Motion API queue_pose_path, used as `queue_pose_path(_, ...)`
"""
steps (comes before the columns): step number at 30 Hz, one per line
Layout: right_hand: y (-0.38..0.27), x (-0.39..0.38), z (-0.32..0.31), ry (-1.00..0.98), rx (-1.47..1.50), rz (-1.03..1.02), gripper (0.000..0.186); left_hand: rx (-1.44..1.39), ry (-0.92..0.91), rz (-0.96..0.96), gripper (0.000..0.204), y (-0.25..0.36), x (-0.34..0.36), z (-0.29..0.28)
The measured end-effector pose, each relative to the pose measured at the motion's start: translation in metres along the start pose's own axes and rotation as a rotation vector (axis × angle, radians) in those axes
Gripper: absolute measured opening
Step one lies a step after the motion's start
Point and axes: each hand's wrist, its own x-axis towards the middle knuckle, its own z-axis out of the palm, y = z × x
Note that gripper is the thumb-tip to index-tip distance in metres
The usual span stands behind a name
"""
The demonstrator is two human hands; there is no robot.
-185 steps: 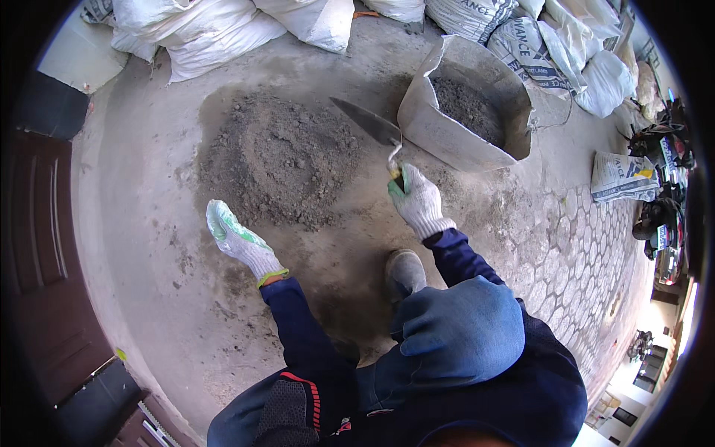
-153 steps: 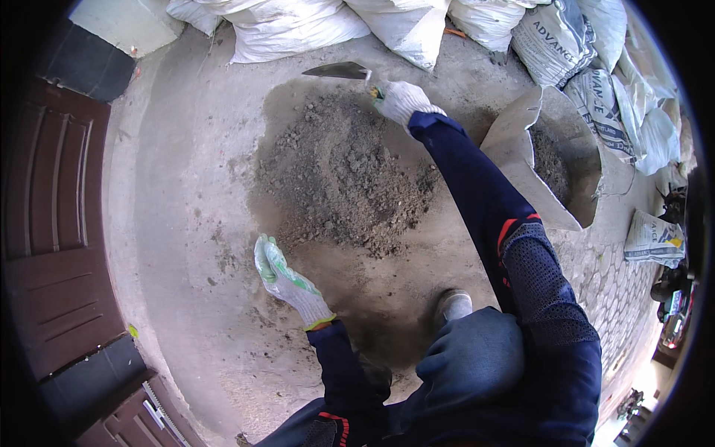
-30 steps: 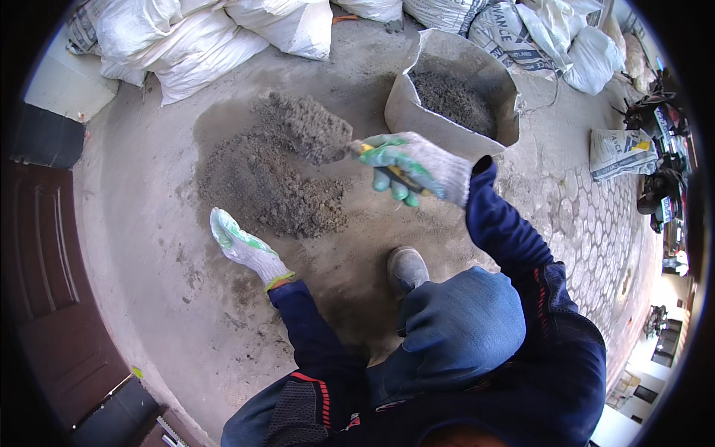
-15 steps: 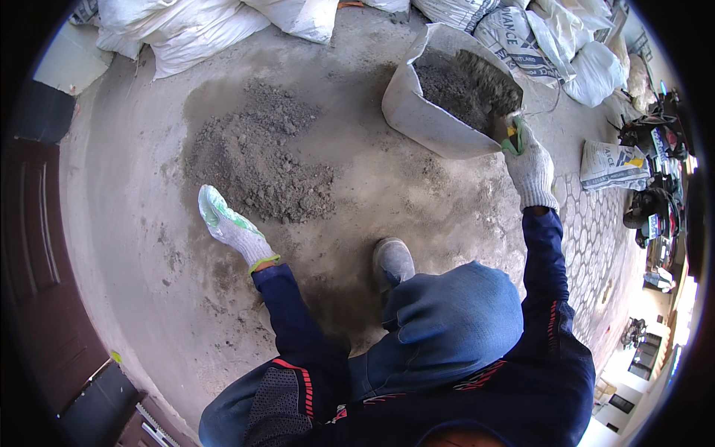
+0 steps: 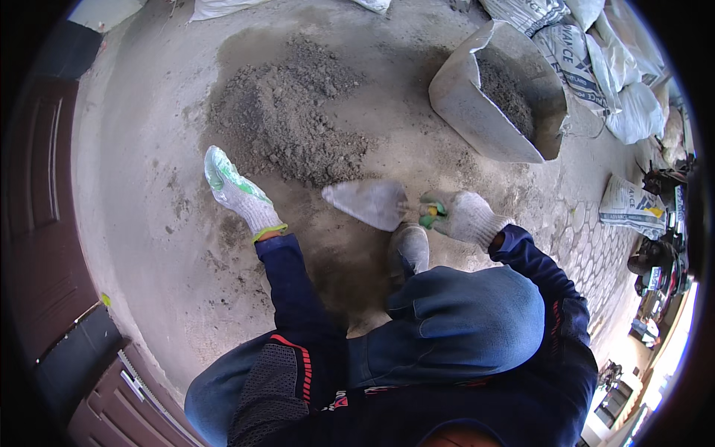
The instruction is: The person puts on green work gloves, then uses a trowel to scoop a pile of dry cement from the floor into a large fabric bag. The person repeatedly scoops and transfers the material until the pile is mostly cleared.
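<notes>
My right hand [image 5: 462, 214], in a white knit glove with green on it, grips a trowel [image 5: 370, 204] by its handle. The pointed metal blade is bare, slightly blurred, and points left toward the near edge of a pile of grey sand-like mix [image 5: 287, 112]. My left hand [image 5: 237, 188], in a similar glove, is held out beside the pile's near left edge, fingers stretched and holding nothing. To the far right stands a whitish cut-open container [image 5: 458, 97] with grey mix [image 5: 506, 97] inside.
White and printed sacks [image 5: 570, 63] lie at the far right, and another sack [image 5: 633, 207] stands nearer on the paving. Motorbikes [image 5: 659, 257] are at the right edge. A brown door [image 5: 45, 223] is on the left. My shoe [image 5: 409, 249] is just below the trowel.
My right hand has drawn the trowel out of the container and brought it left and nearer, beside the pile. Mix that was tumbling in the container now lies settled. My left hand stays outstretched.
</notes>
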Motion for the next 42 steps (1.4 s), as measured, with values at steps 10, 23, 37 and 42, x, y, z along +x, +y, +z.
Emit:
queue_pose_path(10, -0.008, 0.160, -0.010, -0.325, -0.444, -0.235, 0.045, 0.135, -0.006, -0.003, 0.058, 0.010, 0.010, -0.052)
queue_pose_path(23, -0.078, 0.256, -0.035, 0.114, -0.088, -0.328, 0.042, 0.138, 0.030, -0.020, 0.058, 0.014, 0.006, -0.054)
queue_pose_path(37, -0.036, 0.034, -0.183, 0.364, -0.004, 0.103, 0.049, 0.098, 0.002, 0.040, 0.052, 0.016, 0.004, -0.003)
queue_pose_path(42, 0.015, -0.056, -0.212, 0.403, 0.519, 0.511, 0.045, 0.121, -0.069, 0.039, 0.051, 0.017, -0.003, 0.014)
